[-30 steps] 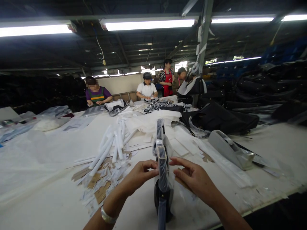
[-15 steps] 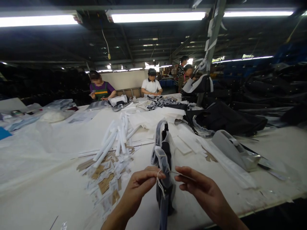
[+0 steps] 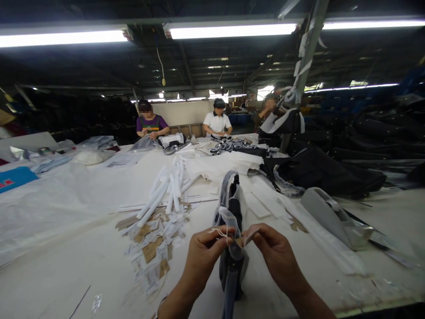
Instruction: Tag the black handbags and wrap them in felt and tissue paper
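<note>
A dark bag [image 3: 235, 206] stands upright, edge-on to me, its handle [image 3: 226, 188] wrapped in see-through plastic. My left hand [image 3: 204, 257] is closed in a pinch on a white string [image 3: 217, 231], just over the bag's near part. Across from it, the thumb and fingers of my right hand [image 3: 280, 259] grip a small hang tag [image 3: 249, 236]. The two hands almost meet, and their fingertips hide part of the wrapping. Left of my left hand lies a loose heap of brown and white tags [image 3: 151, 252].
White tubes [image 3: 156, 201] lie behind the tag heap. A grey tape dispenser [image 3: 332, 217] sits at right, with black bags [image 3: 325, 170] piled beyond it. Co-workers [image 3: 217, 119] work across the white table [image 3: 83, 230]. A thin dark strip [image 3: 80, 301] lies at front left.
My right hand has closed its fingers on the tag and come nearer my left hand. The string at my left fingers has shifted upward. The view has swung slightly left.
</note>
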Tool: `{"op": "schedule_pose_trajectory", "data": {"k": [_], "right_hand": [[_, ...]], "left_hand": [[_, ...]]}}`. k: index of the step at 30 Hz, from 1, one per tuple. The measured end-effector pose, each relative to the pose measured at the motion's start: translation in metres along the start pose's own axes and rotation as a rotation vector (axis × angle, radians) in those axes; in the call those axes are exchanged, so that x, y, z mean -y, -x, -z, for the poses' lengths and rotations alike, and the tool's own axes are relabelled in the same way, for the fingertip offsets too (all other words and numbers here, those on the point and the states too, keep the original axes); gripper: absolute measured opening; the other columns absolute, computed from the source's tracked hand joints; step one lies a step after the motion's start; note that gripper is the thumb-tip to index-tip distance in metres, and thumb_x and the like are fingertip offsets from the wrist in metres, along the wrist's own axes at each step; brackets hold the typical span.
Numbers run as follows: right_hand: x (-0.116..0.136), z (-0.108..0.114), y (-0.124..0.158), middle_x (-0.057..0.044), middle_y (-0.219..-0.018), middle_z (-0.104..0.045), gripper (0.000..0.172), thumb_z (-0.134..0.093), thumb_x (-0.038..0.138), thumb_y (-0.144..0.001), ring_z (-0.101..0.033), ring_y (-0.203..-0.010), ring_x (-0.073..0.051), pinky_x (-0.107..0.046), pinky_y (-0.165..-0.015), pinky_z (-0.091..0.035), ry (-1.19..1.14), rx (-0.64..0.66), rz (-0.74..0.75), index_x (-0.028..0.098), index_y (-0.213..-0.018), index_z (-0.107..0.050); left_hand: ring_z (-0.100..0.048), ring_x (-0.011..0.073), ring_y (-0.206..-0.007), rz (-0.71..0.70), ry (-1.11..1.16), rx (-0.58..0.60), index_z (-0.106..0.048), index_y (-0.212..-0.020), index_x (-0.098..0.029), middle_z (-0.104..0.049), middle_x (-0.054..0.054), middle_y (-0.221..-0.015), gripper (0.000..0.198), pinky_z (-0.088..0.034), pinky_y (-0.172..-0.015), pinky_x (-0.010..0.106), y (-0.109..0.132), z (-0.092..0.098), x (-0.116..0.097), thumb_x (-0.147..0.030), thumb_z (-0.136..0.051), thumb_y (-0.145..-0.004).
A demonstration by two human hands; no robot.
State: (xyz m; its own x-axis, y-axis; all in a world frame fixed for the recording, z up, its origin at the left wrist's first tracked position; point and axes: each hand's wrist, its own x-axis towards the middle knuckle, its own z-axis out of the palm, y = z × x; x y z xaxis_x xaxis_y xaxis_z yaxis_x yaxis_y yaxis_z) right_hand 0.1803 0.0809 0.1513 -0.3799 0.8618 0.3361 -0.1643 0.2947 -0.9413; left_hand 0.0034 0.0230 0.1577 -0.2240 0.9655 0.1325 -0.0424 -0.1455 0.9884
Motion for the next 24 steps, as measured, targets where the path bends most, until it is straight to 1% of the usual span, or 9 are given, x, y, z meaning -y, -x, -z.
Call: {"op": "schedule_pose_trajectory", "data": {"k": [2,5,7,9,11,15,17,20,24], "right_hand": [[0.006,-0.003,-0.003,-0.003,-0.096,-0.077,0.017,-0.067,0.04,-0.091,-0.071,-0.094,-0.022,-0.031,-0.088,-0.055,0.172,0.023,0.007,0.026,-0.096,-0.076],[0.013,-0.006,-0.005,-0.002,-0.112,-0.076,0.026,-0.068,0.041,-0.09,-0.07,-0.106,-0.024,-0.031,-0.096,-0.053,0.368,0.014,0.026,0.028,-0.112,-0.075],[0.015,-0.007,-0.005,-0.001,-0.111,-0.076,0.035,-0.066,0.04,-0.091,-0.071,-0.104,-0.024,-0.031,-0.095,-0.054,0.47,-0.006,0.051,0.029,-0.124,-0.069],[0.017,-0.009,-0.005,-0.001,-0.102,-0.078,0.044,-0.064,0.038,-0.093,-0.073,-0.097,-0.023,-0.03,-0.089,-0.056,0.571,-0.002,0.085,0.03,-0.135,-0.061],[0.017,-0.009,-0.006,-0.001,-0.097,-0.079,0.05,-0.062,0.037,-0.094,-0.074,-0.09,-0.023,-0.03,-0.081,-0.056,0.669,0.015,0.133,0.03,-0.142,-0.054],[0.018,-0.011,-0.009,-0.004,-0.093,-0.078,0.047,-0.056,0.037,-0.096,-0.073,-0.08,-0.023,-0.03,-0.075,-0.055,0.85,0.039,0.246,0.031,-0.142,-0.054],[0.019,-0.012,-0.011,-0.004,-0.088,-0.077,0.046,-0.055,0.038,-0.097,-0.072,-0.077,-0.023,-0.032,-0.075,-0.054,0.917,0.043,0.256,0.032,-0.143,-0.054],[0.02,-0.015,-0.014,-0.004,-0.085,-0.077,0.05,-0.056,0.041,-0.095,-0.072,-0.074,-0.023,-0.031,-0.072,-0.054,0.956,0.018,0.19,0.032,-0.144,-0.052],[0.019,-0.021,-0.017,-0.001,-0.086,-0.077,0.052,-0.057,0.042,-0.094,-0.073,-0.074,-0.023,-0.029,-0.064,-0.053,0.925,-0.012,0.093,0.033,-0.145,-0.05]], "left_hand": [[-0.069,0.023,-0.095,-0.01,0.009,-0.004,-0.081,-0.094,-0.023,-0.078,0.004,-0.097,0.02,-0.053,-0.087,0.029,0.001,0.0,-0.001,-0.035,-0.077,-0.079],[-0.069,0.025,-0.102,-0.028,0.036,0.005,-0.08,-0.1,-0.024,-0.078,0.004,-0.102,0.022,-0.052,-0.094,0.031,0.003,0.0,-0.001,-0.035,-0.076,-0.082],[-0.07,0.0253,-0.102,-0.037,0.038,0.002,-0.079,-0.104,-0.024,-0.078,0.004,-0.104,0.024,-0.053,-0.093,0.032,0.005,-0.001,0.0,-0.035,-0.075,-0.083],[-0.07,0.0258,-0.102,-0.037,0.029,-0.007,-0.078,-0.106,-0.024,-0.077,0.004,-0.104,0.025,-0.054,-0.092,0.032,0.005,-0.001,0.001,-0.035,-0.075,-0.083],[-0.071,0.0265,-0.101,-0.036,0.019,-0.007,-0.078,-0.106,-0.023,-0.077,0.005,-0.105,0.027,-0.054,-0.092,0.033,0.006,-0.001,0.001,-0.035,-0.075,-0.083],[-0.071,0.0269,-0.101,-0.025,0.008,0.008,-0.078,-0.108,-0.023,-0.077,0.005,-0.106,0.029,-0.055,-0.091,0.033,0.006,0.001,-0.004,-0.037,-0.076,-0.082],[-0.071,0.0271,-0.102,-0.011,0.028,0.003,-0.077,-0.109,-0.023,-0.077,0.005,-0.106,0.031,-0.055,-0.092,0.034,0.005,0.002,-0.006,-0.038,-0.077,-0.082],[-0.071,0.0277,-0.102,0.0,0.037,-0.04,-0.078,-0.107,-0.023,-0.077,0.005,-0.105,0.031,-0.056,-0.092,0.034,0.004,0.001,-0.006,-0.039,-0.078,-0.08],[-0.073,0.0273,-0.097,-0.012,0.018,-0.115,-0.079,-0.101,-0.023,-0.078,0.004,-0.1,0.029,-0.058,-0.088,0.033,0.003,-0.003,0.0,-0.04,-0.08,-0.077]]}}
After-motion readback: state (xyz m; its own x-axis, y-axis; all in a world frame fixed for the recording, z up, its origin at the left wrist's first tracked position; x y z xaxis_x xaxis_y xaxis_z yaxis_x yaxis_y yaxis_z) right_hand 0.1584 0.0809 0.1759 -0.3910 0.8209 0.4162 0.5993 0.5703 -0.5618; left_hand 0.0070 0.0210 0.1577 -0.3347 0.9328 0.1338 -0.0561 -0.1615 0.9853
